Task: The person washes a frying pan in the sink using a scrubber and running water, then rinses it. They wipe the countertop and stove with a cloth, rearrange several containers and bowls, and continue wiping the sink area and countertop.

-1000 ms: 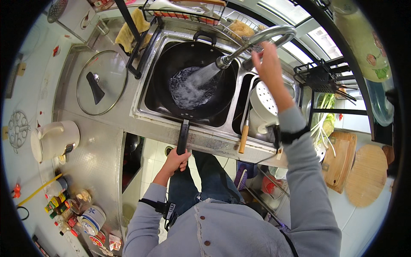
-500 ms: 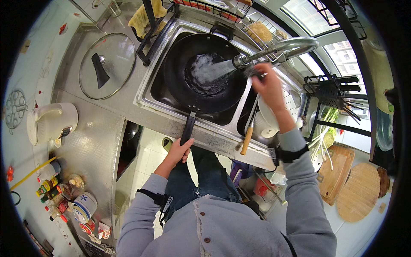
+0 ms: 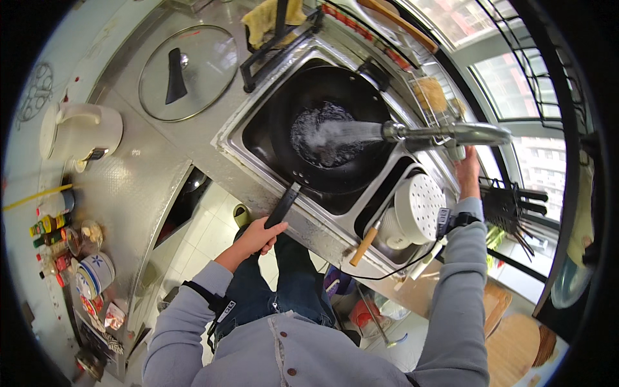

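Note:
My left hand (image 3: 258, 236) is wrapped round the black handle of a wok (image 3: 284, 155), which sits in the larger sink basin (image 3: 255, 138). Water from the metal faucet (image 3: 445, 134) pours into the wok and churns white at its bottom. Beyond the faucet's spout, at the sink's back right, is my right hand (image 3: 468, 171). The faucet partly covers its fingers, so what they hold or touch is hidden. A white perforated strainer (image 3: 420, 208) and a wooden-handled tool (image 3: 366, 244) lie at the smaller basin, near my right forearm.
On the counter left of the sink rests a glass lid (image 3: 209, 71), with a cream kettle (image 3: 97, 132) nearer the wall. A yellow cloth (image 3: 274, 22) hangs on a black rack. Black knives and utensils (image 3: 509, 206) stand in a holder at the right. Bottles and jars line the left.
My right hand has moved from beside the spout to behind the faucet, and the small dark thing at its fingers no longer shows. The view has shifted; my left hand keeps the handle.

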The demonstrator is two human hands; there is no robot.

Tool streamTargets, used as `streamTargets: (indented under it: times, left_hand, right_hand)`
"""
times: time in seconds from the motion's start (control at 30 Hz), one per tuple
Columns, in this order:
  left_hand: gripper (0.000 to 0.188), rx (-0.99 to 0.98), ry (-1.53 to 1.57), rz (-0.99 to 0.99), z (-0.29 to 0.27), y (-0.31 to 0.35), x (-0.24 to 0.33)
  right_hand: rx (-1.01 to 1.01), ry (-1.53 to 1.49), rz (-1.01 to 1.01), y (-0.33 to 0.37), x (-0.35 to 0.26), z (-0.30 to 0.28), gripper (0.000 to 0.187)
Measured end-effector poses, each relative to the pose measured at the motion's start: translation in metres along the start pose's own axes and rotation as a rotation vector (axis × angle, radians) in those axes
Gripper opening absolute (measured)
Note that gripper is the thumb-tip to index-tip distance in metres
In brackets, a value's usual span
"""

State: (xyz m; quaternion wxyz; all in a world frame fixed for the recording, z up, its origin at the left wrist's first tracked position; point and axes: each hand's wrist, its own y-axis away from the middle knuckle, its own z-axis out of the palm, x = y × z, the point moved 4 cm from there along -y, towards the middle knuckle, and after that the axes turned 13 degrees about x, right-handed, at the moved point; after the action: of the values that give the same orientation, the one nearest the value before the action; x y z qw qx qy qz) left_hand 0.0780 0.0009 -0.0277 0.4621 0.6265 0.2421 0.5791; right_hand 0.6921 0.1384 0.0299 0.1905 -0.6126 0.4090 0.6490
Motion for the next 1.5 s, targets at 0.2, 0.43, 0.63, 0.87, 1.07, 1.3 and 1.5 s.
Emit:
streamTargets:
  times: [0.2, 0.43, 0.63, 0.87, 1.07, 1.3, 1.5]
  left_hand:
    - [0.036, -0.075, 0.051, -0.016, 0.0, 0.0, -0.001]
    - [0.026, -0.479, 0.402, -0.241, 0.006, -0.011, -0.002]
    - [0.046, -0.464, 0.285, -0.268, 0.004, -0.014, -0.007]
    - [0.045, -0.434, 0.303, -0.253, 0.003, -0.011, -0.004]
    - [0.04, -0.363, 0.328, -0.222, 0.003, -0.014, -0.006]
    - [0.049, -0.331, 0.371, -0.256, 0.003, -0.014, -0.009]
    - [0.048, -0.312, 0.361, -0.218, 0.008, -0.014, -0.009]
  right_hand:
    - [-0.275, 0.007, 0.008, -0.017, -0.017, 0.033, 0.053]
    - [0.219, 0.669, -0.381, 0.126, 0.02, 0.039, 0.036]
    - [-0.511, 0.868, -0.729, 0.212, 0.123, 0.236, 0.037]
    - [-0.472, 1.128, -0.554, 0.222, 0.159, 0.284, 0.035]
    - [-0.069, 0.672, -1.091, 0.16, 0.069, 0.327, 0.047]
    - [-0.263, 1.225, -0.984, 0.113, 0.039, 0.389, 0.039]
    - [-0.386, 1.23, -1.15, 0.11, 0.041, 0.394, 0.031]
